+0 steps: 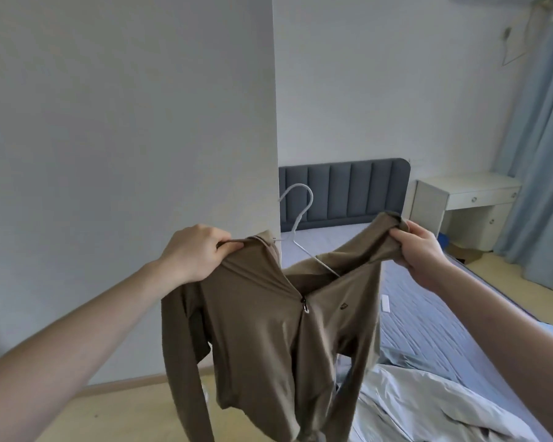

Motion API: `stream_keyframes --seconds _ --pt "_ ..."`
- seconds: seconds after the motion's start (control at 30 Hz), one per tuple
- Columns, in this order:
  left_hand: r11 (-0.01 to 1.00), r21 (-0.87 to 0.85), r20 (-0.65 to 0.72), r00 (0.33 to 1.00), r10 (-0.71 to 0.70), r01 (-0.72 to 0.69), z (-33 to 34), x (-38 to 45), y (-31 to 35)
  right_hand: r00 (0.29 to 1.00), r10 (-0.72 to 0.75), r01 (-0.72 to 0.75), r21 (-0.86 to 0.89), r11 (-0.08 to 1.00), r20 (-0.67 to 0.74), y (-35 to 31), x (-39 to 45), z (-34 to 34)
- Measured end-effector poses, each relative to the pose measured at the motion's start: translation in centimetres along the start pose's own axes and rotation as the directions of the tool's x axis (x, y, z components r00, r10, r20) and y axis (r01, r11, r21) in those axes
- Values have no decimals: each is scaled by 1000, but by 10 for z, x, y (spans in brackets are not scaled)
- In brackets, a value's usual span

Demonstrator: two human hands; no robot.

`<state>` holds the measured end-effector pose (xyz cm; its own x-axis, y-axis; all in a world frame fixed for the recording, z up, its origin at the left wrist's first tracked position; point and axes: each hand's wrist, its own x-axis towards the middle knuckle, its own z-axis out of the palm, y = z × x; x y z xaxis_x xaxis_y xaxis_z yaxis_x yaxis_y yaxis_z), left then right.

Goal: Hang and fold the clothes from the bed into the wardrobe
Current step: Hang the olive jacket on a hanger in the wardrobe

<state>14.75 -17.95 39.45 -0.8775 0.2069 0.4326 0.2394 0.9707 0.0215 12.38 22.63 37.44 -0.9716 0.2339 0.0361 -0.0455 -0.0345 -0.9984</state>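
A brown zip-neck long-sleeved top (268,333) hangs in the air in front of me, stretched between both hands. My left hand (195,253) grips its left shoulder. My right hand (419,253) grips the bunched fabric at its right shoulder. A white wire hanger (300,218) sticks out of the open neck, its hook up and one arm running into the top's right side. The sleeves dangle down on both sides.
A white wall or panel (125,138) fills the left. The bed (428,314) with a blue headboard (342,189) lies behind the top, a pale garment (422,403) crumpled at its near end. A white desk (466,205) and blue curtain (543,154) stand at the right.
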Motion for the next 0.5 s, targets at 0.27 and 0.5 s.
stream_keyframes --seconds 0.27,0.5 --pt "928 -356 95 992 -80 109 25 -3 41 886 -197 308 -216 926 419 -57 -14 71" --pt "820 -563 33 994 -107 107 23 -10 55 810 -114 474 -529 704 575 -44 -15 66"
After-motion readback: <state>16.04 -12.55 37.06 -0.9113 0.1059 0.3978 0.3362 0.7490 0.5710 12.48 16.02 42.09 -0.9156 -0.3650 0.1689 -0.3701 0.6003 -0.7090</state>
